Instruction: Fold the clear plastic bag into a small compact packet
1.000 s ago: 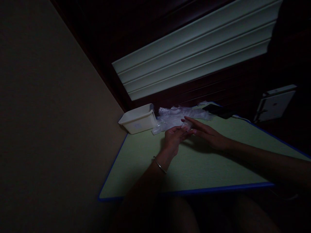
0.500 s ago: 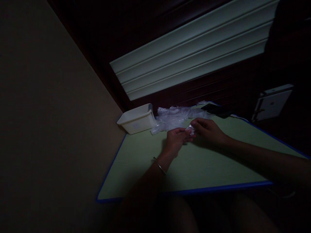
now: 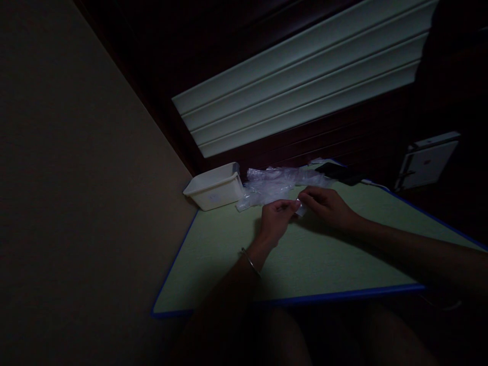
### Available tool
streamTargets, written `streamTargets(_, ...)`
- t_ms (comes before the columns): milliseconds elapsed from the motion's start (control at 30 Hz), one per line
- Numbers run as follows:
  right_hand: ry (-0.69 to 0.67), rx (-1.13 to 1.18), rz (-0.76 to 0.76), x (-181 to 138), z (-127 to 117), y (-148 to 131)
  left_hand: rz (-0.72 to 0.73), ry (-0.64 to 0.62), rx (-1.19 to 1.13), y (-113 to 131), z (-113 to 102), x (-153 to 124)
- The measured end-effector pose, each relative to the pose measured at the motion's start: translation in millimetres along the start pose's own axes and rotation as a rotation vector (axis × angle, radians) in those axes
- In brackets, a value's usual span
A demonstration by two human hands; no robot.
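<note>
A small clear plastic bag is pinched between my two hands above the middle of the table. My left hand grips its left side with thumb and fingers closed; a metal bangle circles that wrist. On the other side, my right hand pinches the bag's upper edge, fingers curled in. Whether anything lies inside the bag is too dark to tell. Just behind my hands, a heap of clear plastic bags spreads over the table.
A white plastic bin stands at the back left corner, against the wall. Dark flat objects lie at the back right. The pale green table has a blue edge. Beyond it on the right is a white box-like object.
The small bag has turned and sits slightly lower between my fingers. My left fingers have curled in more under the thumb. The rest looks the same.
</note>
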State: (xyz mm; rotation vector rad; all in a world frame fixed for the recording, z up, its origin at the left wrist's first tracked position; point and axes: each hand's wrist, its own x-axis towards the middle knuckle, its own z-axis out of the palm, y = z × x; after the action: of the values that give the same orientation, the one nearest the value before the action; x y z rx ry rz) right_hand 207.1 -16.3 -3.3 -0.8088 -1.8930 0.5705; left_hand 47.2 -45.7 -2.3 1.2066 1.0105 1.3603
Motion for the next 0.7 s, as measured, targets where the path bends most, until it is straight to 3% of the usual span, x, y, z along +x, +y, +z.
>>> streamTargets(133,0.039,0.052,0.062,2.0,0.4,1.9,0.014,0.016,0.036,-0.9,-0.8,0.3)
streamTargets(300,0.122,0.295,0.12,7.0,-1.7,4.6,0.077,0.05,0.09,0.4,-1.9,0.7)
streamTargets(533,0.061,0.297,0.053,6.2,-1.1,4.0,0.215,0.082,0.241,-5.8,-5.5,4.1)
streamTargets(700,0.03,0.299,0.09,5.2,0.9,11.8,0.275,0.075,0.316,-6.0,-6.4,3.1)
